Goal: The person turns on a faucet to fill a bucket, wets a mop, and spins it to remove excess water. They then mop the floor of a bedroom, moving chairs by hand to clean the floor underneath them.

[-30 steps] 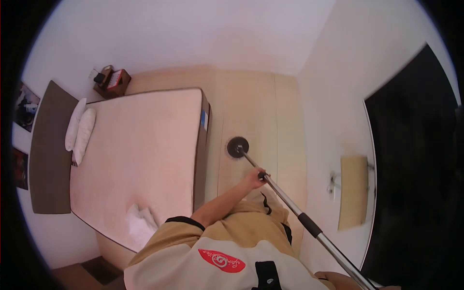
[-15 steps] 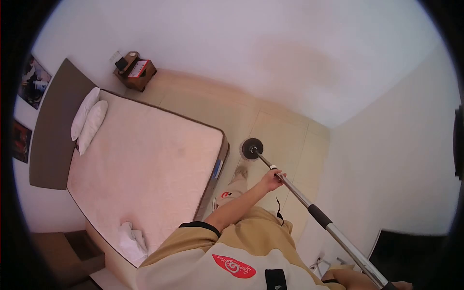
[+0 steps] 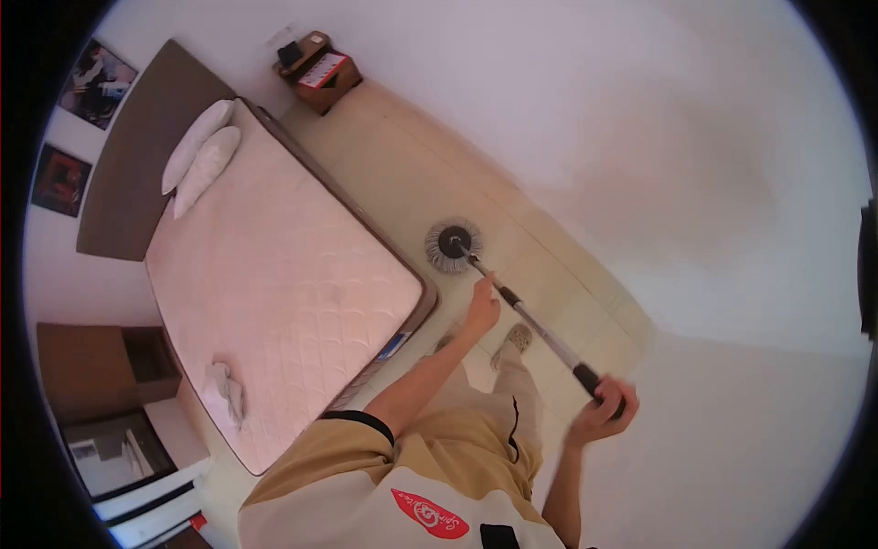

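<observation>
A spin mop's round head (image 3: 455,242), a black disc fringed with grey strands, rests on the tiled floor beside the bed. From it a metal mop pole (image 3: 546,331) with black sections slants toward me at lower right. My left hand (image 3: 485,306) is closed round the lower part of the pole, not far above the head. Up at the pole's dark end, my right hand (image 3: 604,412) wraps its fingers about the grip.
A bed with a bare pink mattress (image 3: 293,293) fills the left side, with pillows (image 3: 206,169) at the headboard (image 3: 151,156). A crumpled cloth (image 3: 224,393) lies on the mattress. Beyond stands a wooden nightstand (image 3: 331,90). White walls (image 3: 732,412) bound the right.
The mop head has moved along the floor toward the nightstand and its strands are spread wider. My right hand has come up, closer to my left. My view has shifted and turned.
</observation>
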Demonstrator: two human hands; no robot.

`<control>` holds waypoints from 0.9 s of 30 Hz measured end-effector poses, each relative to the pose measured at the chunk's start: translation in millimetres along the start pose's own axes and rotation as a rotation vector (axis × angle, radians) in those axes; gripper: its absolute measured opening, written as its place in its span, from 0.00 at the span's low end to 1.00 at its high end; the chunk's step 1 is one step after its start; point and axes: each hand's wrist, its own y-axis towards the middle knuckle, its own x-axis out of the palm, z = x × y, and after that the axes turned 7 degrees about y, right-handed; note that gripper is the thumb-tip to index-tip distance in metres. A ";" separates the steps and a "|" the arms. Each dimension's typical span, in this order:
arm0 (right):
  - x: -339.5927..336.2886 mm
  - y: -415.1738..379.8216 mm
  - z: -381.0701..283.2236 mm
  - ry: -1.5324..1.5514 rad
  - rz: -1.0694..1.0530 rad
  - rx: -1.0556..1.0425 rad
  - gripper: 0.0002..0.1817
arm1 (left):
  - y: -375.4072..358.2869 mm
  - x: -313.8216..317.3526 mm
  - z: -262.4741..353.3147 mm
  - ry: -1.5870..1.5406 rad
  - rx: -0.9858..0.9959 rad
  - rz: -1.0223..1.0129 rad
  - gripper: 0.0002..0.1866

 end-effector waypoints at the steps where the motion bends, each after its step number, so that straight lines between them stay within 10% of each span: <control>1: 8.0 -1.6 24.6 0.105 0.003 -0.233 0.02 | 13.0 1.0 2.8 0.511 0.534 0.017 0.35; 8: -29.4 16.7 65.6 -0.020 -0.400 0.178 0.18 | 48.5 25.4 -27.3 0.736 0.381 -0.257 0.26; 14: -95.4 84.6 64.4 -0.250 -0.356 1.338 0.22 | 49.9 85.8 -50.6 1.092 0.408 -0.498 0.17; 22: -126.0 145.9 47.0 -0.835 -0.664 1.353 0.19 | 28.7 99.8 -14.2 0.745 0.411 -0.808 0.14; 27: 18.3 126.1 54.4 -0.828 -0.737 1.619 0.22 | 74.3 17.4 -24.3 0.808 0.378 -0.660 0.15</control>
